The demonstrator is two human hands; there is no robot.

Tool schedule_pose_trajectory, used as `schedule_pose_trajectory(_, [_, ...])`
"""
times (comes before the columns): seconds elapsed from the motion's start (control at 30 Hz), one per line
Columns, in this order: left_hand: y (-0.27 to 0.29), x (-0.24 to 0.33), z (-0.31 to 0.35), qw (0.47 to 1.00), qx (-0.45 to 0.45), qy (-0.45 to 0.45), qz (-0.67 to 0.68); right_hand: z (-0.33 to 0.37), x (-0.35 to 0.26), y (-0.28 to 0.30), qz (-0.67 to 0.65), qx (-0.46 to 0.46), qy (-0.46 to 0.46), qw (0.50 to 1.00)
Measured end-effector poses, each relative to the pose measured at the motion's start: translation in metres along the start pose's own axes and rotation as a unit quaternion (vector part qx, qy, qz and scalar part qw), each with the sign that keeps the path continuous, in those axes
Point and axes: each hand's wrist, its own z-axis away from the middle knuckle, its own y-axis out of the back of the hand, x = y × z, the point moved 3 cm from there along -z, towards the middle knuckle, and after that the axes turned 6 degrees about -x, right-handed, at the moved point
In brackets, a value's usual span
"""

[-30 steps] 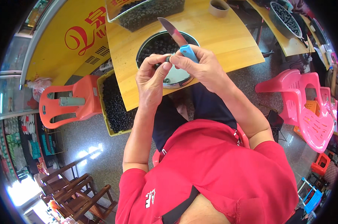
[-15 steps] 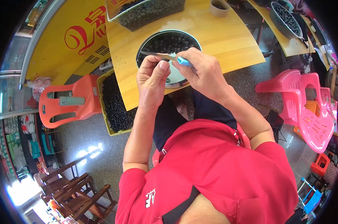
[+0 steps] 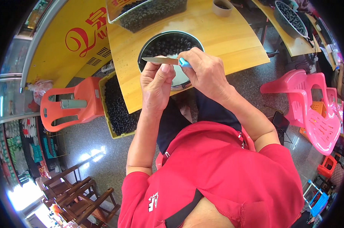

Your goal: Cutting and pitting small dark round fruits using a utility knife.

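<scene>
My right hand (image 3: pixel 207 70) grips a small knife by its light blue handle (image 3: pixel 185 62). The steel blade (image 3: pixel 160 60) points left, almost level, and passes just over the fingertips of my left hand (image 3: pixel 156 81). That hand is closed, thumb against fingers; whatever it pinches is hidden under the blade. Both hands are above the near rim of a round basin (image 3: pixel 140 53) on the wooden table. Many small, dark, round pieces (image 3: pixel 168 45) fill its far part, and a pale bottom shows at the near side.
On the table (image 3: pixel 232 41) stand a clear tub (image 3: pixel 153 17) of dark pieces and a pale round container (image 3: pixel 222 8). A yellow crate (image 3: pixel 112 127) of the same pieces sits on the floor, beside an orange chair (image 3: pixel 79 100). Pink chairs (image 3: pixel 301 95) are at the right.
The knife blade has turned from a blurred, slanted position to a nearly level one, its flat side now showing. Both hands have shifted only slightly.
</scene>
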Motion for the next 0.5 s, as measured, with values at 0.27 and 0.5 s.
schedule_pose_trajectory(0.27, [0.0076,-0.0031,-0.0011,1.000,0.002,0.003,0.011,-0.0020,0.0054,-0.0013,-0.113,-0.004,-0.068,0.991])
schedule_pose_trajectory(0.5, [0.0002,-0.0032,0.0014,0.998,0.027,-0.020,-0.059,-0.0038,0.0041,-0.0036,-0.428,-0.074,-0.235,0.870])
